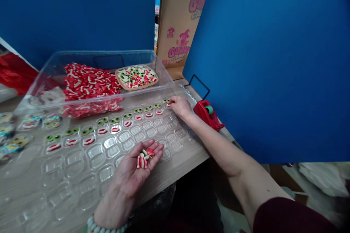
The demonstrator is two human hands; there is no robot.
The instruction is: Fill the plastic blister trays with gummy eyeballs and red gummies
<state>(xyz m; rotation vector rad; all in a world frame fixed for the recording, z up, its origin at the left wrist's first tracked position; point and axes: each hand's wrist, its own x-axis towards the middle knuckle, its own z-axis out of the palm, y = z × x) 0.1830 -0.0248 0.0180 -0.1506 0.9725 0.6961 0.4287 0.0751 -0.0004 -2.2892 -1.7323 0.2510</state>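
Observation:
My left hand [128, 176] lies palm up over a clear plastic blister tray [109, 156], holding several red-and-white gummy candies [143, 159] in its palm. My right hand [181, 107] rests at the tray's far end, its fingertips on a red-and-white gummy [168, 104] in a cavity. Green-and-white eyeball gummies [138, 110] and red-and-white gummies fill the far rows of cavities. The nearer cavities hold nothing. Behind, a clear plastic bin [106, 60] holds a heap of red-and-white gummies [87, 83] and a tan tray of mixed gummies [136, 77].
Sealed candy packs [11, 142] lie at the left. A red tape dispenser [206, 113] and a black wire stand [198, 85] sit to the right, before a blue partition [259, 62]. A printed cardboard carton [179, 18] stands behind. The wooden table edge [182, 164] runs below.

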